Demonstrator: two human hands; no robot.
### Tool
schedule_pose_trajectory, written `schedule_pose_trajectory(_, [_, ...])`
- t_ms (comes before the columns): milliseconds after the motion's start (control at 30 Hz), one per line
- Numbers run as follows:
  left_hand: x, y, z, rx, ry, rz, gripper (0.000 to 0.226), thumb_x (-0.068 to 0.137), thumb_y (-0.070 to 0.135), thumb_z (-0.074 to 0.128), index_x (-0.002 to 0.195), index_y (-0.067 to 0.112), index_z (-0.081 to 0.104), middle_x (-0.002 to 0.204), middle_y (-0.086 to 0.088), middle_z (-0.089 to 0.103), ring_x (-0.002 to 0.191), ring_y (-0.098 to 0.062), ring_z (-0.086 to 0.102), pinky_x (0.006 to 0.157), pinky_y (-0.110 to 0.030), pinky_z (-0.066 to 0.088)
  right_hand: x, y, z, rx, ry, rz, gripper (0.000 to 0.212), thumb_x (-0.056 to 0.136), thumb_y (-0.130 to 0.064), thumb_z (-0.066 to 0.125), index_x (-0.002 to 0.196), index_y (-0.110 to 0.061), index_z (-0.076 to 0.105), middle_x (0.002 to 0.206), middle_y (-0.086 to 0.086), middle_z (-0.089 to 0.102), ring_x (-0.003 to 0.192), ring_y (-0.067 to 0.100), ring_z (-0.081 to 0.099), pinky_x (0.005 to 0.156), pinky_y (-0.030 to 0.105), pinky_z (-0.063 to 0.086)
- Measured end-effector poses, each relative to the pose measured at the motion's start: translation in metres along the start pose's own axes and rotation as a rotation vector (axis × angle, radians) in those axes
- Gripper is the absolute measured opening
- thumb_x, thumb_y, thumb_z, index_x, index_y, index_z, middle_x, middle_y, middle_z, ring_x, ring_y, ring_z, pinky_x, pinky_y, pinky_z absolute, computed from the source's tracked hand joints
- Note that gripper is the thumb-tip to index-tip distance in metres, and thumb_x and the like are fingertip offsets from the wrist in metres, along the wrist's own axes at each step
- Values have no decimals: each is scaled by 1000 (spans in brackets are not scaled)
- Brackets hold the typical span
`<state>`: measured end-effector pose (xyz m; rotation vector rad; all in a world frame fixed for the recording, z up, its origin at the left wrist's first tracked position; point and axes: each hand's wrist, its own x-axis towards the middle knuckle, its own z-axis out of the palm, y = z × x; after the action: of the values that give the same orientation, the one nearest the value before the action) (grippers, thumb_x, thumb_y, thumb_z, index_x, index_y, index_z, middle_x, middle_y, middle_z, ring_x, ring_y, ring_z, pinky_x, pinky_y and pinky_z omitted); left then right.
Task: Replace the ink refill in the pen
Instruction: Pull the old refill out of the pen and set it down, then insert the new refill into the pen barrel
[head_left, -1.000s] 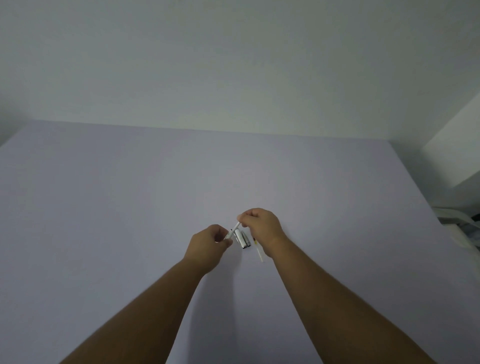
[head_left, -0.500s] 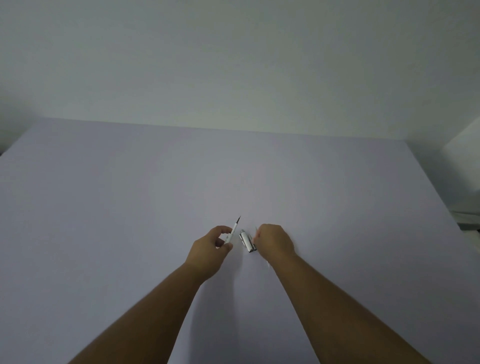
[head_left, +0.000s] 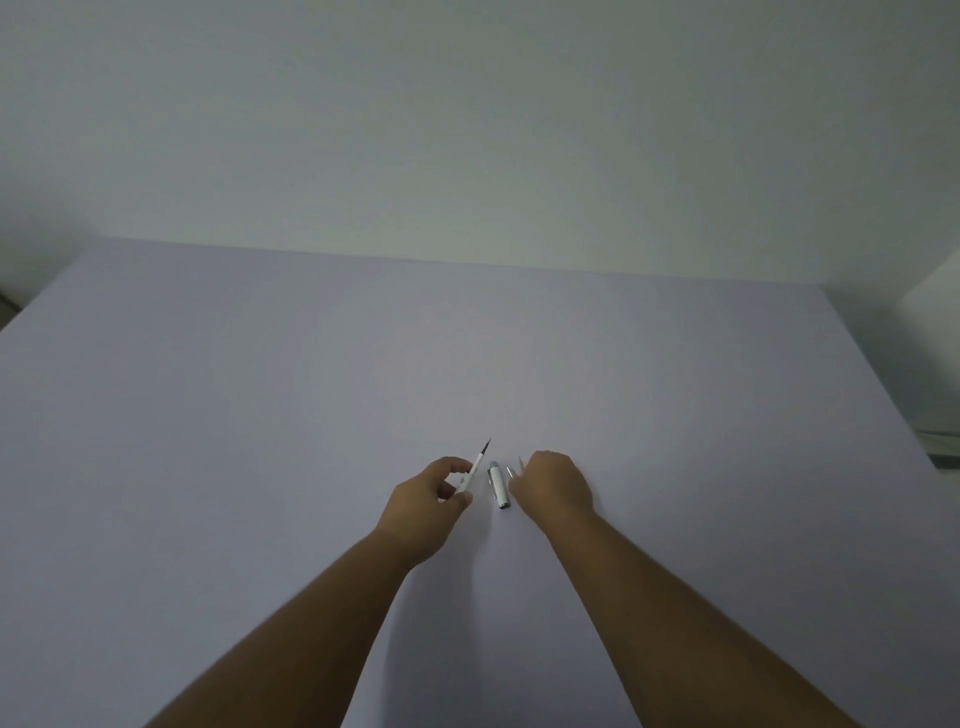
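Pen apart, swapping refills

My left hand (head_left: 423, 506) pinches the front half (head_left: 474, 470), tip up; barrel (head_left: 497, 486) lies mid-tabletop (head_left: 260, 415). Right hand (head_left: 553, 488) curls over a refill (head_left: 520, 462), grip unclear. Next: thread it in straight.

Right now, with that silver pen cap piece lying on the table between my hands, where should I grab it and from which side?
Pinch the silver cap piece across its middle, coming straight down from above with the right hand, which is nearest. It lies flat on the table, long axis pointing away from you, so its two long sides look free for finger and thumb. The left hand already holds the pen front.
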<state>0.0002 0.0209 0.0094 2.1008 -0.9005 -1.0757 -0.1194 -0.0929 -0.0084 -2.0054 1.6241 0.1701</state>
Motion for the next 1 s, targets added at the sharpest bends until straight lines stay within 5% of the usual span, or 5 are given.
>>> schedule_pose_trajectory(200, [-1, 2, -3, 24, -4, 21, 25, 91, 25, 57, 114, 34, 59, 86, 1, 60, 68, -17, 55, 73, -37, 57, 2, -5, -12, 341, 30, 34, 27, 82, -26, 56, 61, -12, 47, 63, 6, 51, 65, 25, 47, 54, 27, 34])
schedule_pose_trajectory(467, [-5, 8, -1, 60, -9, 41, 25, 93, 25, 55, 115, 34, 58, 85, 1, 59, 66, -16, 53, 69, -33, 56, -10, -14, -35, 1154, -94, 103, 13, 82, -15, 62, 70, -12, 66, 68, 2, 60, 58, 12, 46, 52, 23, 38])
schedule_pose_trajectory(1000, [-9, 18, 2, 58, -8, 69, 21, 93, 25, 55, 111, 35, 57, 81, 1, 58, 65, -16, 53, 70, -34, 56, -21, -11, -36, 1124, -119, 8, 7, 83, -17, 65, 77, -15, 68, 83, 5, 71, 62, 13, 50, 56, 24, 41])
